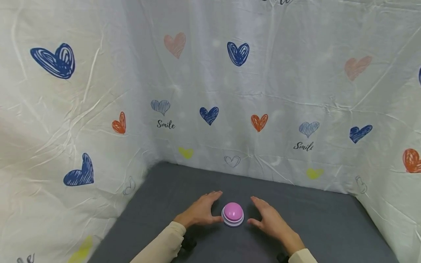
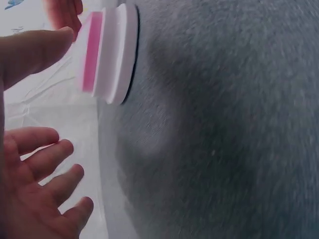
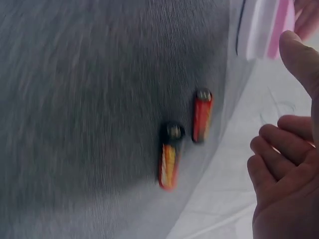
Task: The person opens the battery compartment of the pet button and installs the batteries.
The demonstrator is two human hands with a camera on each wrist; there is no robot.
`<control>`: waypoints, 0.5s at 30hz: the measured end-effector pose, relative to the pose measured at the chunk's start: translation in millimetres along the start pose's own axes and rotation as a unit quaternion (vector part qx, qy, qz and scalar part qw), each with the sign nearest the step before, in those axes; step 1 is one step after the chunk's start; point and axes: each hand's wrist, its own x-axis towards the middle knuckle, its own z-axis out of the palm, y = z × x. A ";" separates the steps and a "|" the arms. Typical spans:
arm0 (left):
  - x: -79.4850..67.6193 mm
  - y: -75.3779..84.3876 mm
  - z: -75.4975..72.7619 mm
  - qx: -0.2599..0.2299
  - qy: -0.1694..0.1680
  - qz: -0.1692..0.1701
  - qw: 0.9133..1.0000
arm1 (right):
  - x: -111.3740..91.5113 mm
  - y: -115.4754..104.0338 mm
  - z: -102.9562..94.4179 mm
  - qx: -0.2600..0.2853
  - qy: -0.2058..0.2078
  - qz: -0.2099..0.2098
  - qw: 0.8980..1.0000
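A round push button [image 1: 233, 212] with a glossy pink dome and a white base sits upright on the dark grey table. To its left is my left hand [image 1: 201, 210], fingers extended and thumb pointing at the base; whether the thumb touches it I cannot tell. On the other side my right hand [image 1: 272, 222] faces it, fingers extended, with a small gap to the button. Both hands hold nothing. The left wrist view shows the button's pink and white side [image 2: 112, 55] beside the left thumb. Part of the button [image 3: 261, 30] also appears in the right wrist view.
Two small red-and-black cylinders, like batteries, one nearer [image 3: 169, 159] and one farther [image 3: 202, 117], appear blurred on the table in the right wrist view; I cannot make them out from the head. A white curtain [image 1: 204, 84] printed with hearts surrounds the grey tabletop [image 1: 184, 179].
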 end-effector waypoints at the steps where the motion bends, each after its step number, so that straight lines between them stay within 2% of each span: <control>1: 0.9 0.8 2.1 0.002 -0.006 -0.003 1.000 | 1.0 -0.6 2.5 0.001 -0.003 -0.006 1.000; 3: 2.4 7.2 2.9 0.003 -0.021 -0.018 1.000 | 3.1 -1.4 7.5 0.004 -0.012 -0.018 1.000; 6: 6.1 8.3 7.9 0.013 -0.036 -0.022 0.999 | 6.4 -2.8 14.3 0.012 -0.025 -0.029 0.999; 10: 10.4 8.2 13.5 0.018 -0.048 -0.011 0.999 | 10.2 -4.9 23.0 0.030 -0.046 -0.034 0.998; 15: 12.0 7.1 21.8 0.014 -0.045 0.003 0.999 | 11.9 -7.9 31.3 0.034 -0.057 -0.034 0.997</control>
